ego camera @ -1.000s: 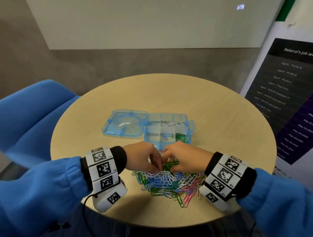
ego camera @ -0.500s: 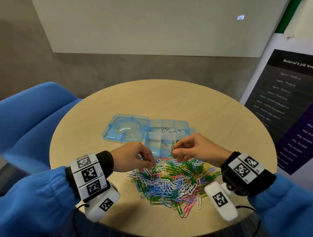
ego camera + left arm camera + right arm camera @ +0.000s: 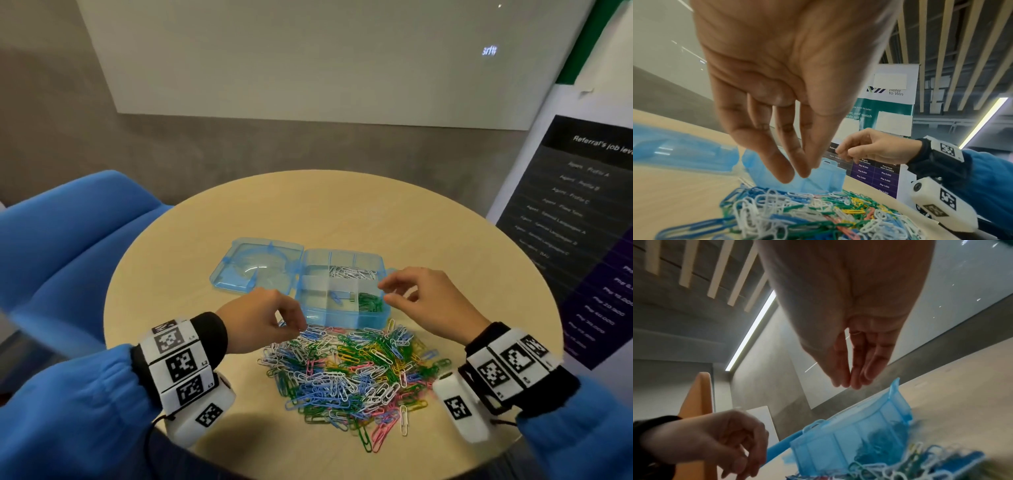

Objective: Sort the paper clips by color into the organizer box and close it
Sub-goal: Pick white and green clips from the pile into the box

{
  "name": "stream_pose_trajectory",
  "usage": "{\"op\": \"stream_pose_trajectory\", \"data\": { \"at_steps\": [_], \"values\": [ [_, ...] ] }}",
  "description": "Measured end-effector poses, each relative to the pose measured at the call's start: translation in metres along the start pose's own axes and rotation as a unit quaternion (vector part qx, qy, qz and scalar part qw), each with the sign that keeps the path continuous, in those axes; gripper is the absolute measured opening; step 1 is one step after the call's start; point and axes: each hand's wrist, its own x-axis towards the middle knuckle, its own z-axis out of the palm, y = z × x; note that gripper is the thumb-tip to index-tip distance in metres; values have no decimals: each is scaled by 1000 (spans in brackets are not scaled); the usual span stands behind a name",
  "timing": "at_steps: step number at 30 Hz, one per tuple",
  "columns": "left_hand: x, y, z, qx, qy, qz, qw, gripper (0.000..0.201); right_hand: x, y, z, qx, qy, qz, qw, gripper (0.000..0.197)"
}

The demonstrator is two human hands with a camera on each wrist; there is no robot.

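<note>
A round wooden table (image 3: 342,212) carries everything. To its left stands a blue chair (image 3: 68,240); to its right a dark poster (image 3: 582,222).

The pile (image 3: 352,373) of mixed paper clips, white, blue, green, yellow and pink, lies at the table's near edge, between the two wrists. In the left wrist view the pile (image 3: 807,214) fills the foreground.

The box (image 3: 342,294), clear blue plastic, sits near the table's middle, just beyond the pile and touching its far fringe. Its lid (image 3: 257,267) lies flat and open to the left, hinged to the tray. The tray's far right compartments hold white clips (image 3: 352,273); the near right compartment holds green clips (image 3: 370,301); the near middle compartment holds a single blue clip (image 3: 335,297).

The right hand (image 3: 428,301) hangs above the box's right edge, over the green compartment, fingers (image 3: 869,369) loosely extended and holding nothing.

The left hand (image 3: 263,322) hovers at the pile's far left corner, just beside the box's near wall, fingertips (image 3: 785,172) drawn together pointing down at the clips. Whether they pinch a clip cannot be told.
</note>
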Motion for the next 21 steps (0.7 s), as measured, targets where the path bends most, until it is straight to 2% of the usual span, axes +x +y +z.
{"op": "stream_pose_trajectory", "data": {
  "at_steps": [2,4,7,9,11,16,21],
  "values": [
    [-4,0,0,9,-5,-6,1000,12,-6,-6,-2,-18,-27,-8,999,6],
    [-8,1,2,5,-16,-8,1000,12,-13,-9,-1,-59,-89,-4,994,6],
    [-10,4,7,9,-26,-7,1000,11,-19,-10,6,-112,-167,9,980,27],
    [-9,8,10,9,-23,-5,1000,11,-20,-12,11,-136,-195,24,971,47],
    [-7,12,13,6,-20,0,1000,11,-19,-14,17,-170,-217,25,961,56],
    [0,18,19,-26,-8,8,1000,13,-15,-13,21,-171,-205,1,964,26],
    [9,20,24,-150,3,3,989,18,-11,-12,13,-87,-183,13,979,23]
  ]
}}
